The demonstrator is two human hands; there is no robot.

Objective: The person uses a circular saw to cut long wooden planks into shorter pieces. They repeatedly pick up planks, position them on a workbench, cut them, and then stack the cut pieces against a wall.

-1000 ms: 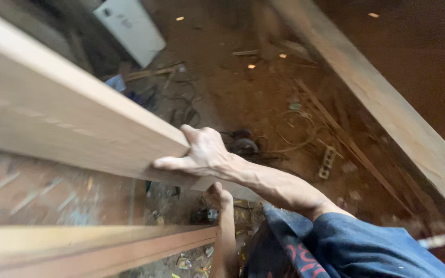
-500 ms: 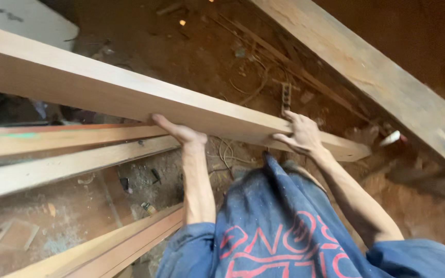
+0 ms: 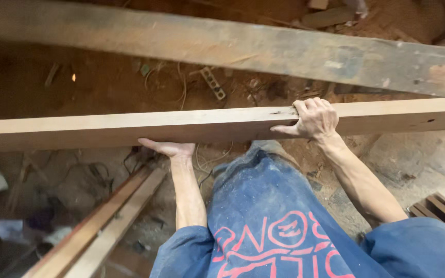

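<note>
A long pale wooden plank (image 3: 130, 128) runs across the whole view, held level in front of me. My left hand (image 3: 168, 148) is under its lower edge, palm up, bearing it. My right hand (image 3: 312, 118) is curled over its top edge further right, fingers wrapped on the far side. Below the plank I see my blue shirt with red print (image 3: 274, 231).
A darker, stained beam (image 3: 263, 49) crosses above the plank. Two narrower boards (image 3: 104, 226) lie slanted at the lower left. Red dirt ground holds wires and scraps (image 3: 207, 85). Dark slats (image 3: 441, 208) show at the lower right.
The plank has swung from slanted to nearly level across the view, and both hands have stayed on it. The view has turned, so the side boards now lie at the lower left.
</note>
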